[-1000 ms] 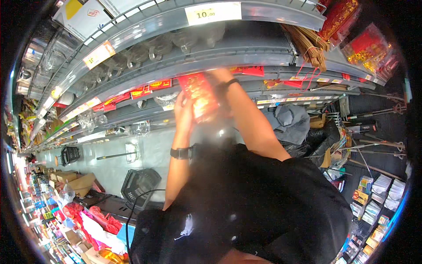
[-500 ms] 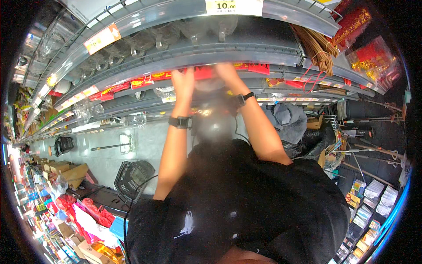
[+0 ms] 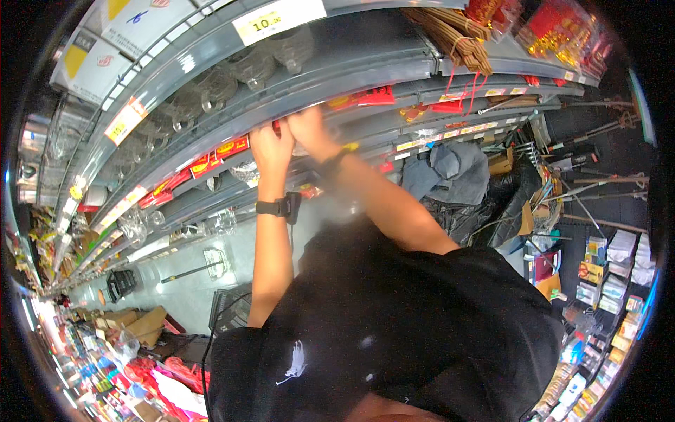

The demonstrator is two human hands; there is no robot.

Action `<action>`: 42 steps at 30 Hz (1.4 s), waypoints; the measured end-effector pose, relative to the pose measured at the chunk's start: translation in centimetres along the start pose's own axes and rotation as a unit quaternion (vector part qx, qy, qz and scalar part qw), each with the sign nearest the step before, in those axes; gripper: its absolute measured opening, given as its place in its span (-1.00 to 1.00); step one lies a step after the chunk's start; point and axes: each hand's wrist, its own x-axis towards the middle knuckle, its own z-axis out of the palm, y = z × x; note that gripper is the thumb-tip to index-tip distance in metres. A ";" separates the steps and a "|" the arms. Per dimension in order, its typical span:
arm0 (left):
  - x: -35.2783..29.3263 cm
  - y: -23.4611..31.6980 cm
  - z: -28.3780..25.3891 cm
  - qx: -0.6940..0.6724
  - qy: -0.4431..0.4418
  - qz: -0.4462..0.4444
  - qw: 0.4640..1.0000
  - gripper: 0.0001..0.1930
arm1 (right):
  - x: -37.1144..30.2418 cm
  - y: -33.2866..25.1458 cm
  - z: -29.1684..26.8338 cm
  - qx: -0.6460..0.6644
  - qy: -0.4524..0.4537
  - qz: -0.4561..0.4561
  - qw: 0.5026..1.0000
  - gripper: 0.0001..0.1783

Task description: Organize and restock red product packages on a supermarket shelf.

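Both my arms reach up to a shelf level that holds red packets with yellow print [image 3: 206,164]. My left hand [image 3: 273,146] is at the front of this row, its fingertips hidden behind the shelf lip above. Close beside it on the right, my right hand [image 3: 309,131] is blurred, and its fingers are also mostly hidden. A small bit of red shows between the two hands; whether either one grips it I cannot tell. More red packets [image 3: 375,96] lie to the right of my hands.
Clear glass mugs [image 3: 254,69] line the level above. A bundle of brown sticks [image 3: 453,42] juts out at the upper right. Grey fabric [image 3: 450,172] is heaped below on the right. A dark basket [image 3: 230,309] stands on the floor at lower left.
The view has swung round, so the shelves slant more. My right hand has moved left, close to my left hand; the two were farther apart before.
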 end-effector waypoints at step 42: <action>4.0 -9.0 7.6 0.066 -0.267 -0.047 0.960 -0.41 | 13.6 2.6 -14.2 0.107 -0.038 0.250 0.962 -0.51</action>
